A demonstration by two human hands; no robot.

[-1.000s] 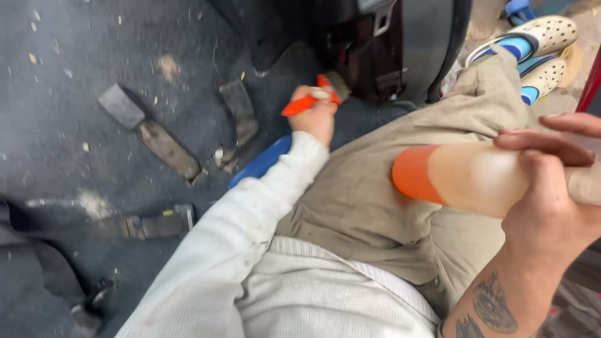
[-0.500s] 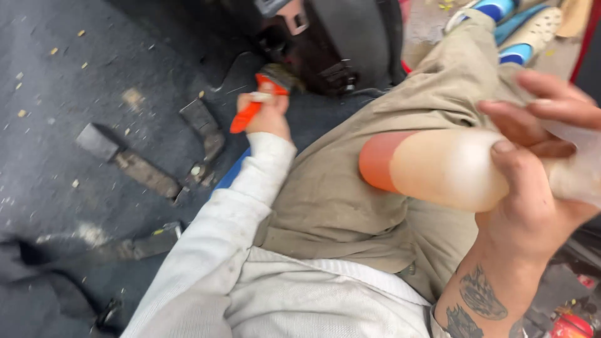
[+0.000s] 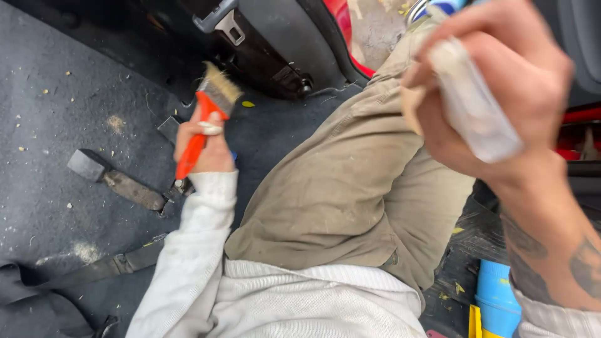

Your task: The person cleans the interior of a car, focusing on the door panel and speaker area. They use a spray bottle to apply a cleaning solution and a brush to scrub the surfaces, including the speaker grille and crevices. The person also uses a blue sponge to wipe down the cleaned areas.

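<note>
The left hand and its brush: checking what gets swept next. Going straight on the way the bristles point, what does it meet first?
Probably the dark seat base just beyond the brush in the left hand; depth is unclear.

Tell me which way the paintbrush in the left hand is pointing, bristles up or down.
Bristles up. The left hand grips the red handle of the paintbrush, and the pale bristles stick out above the fingers, away from the dark carpet.

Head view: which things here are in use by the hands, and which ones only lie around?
In use:
- red-handled brush, held in left hand
- pale translucent bottle, held in right hand

Lying about:
- seat-belt buckle on the carpet
- belt strap
- blue container
</note>
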